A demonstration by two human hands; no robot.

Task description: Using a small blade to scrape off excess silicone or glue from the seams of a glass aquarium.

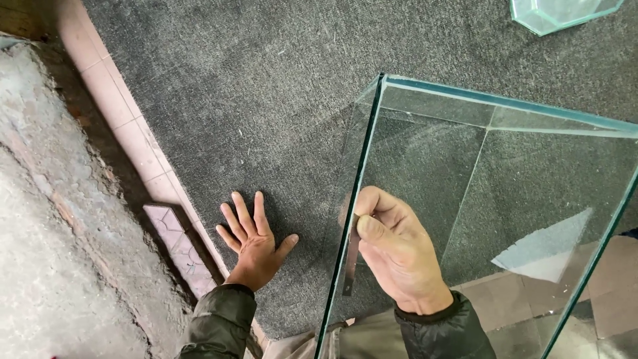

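Glass tank (492, 199), clear with green-tinted edges, stands open-topped on the grey carpet (266, 80), filling the view from three to five o'clock. Inside it the right hand (395, 252) is closed around a thin metal blade (350, 262), pressed against the tank's near wall. At seven o'clock the left hand (254, 240) lies flat on the carpet, fingers spread, holding nothing. Pink tiles (119, 113) and rough concrete (60, 233) border the carpet at nine o'clock; another glass piece (558, 13) sits at one o'clock.

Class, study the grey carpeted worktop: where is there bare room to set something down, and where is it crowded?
Free: the wide carpet stretch above the flat left hand, between the tiled edge and the glass tank. Crowded: the right side, filled by the tank, with the right hand at its near pane, and another glass piece at the top corner.
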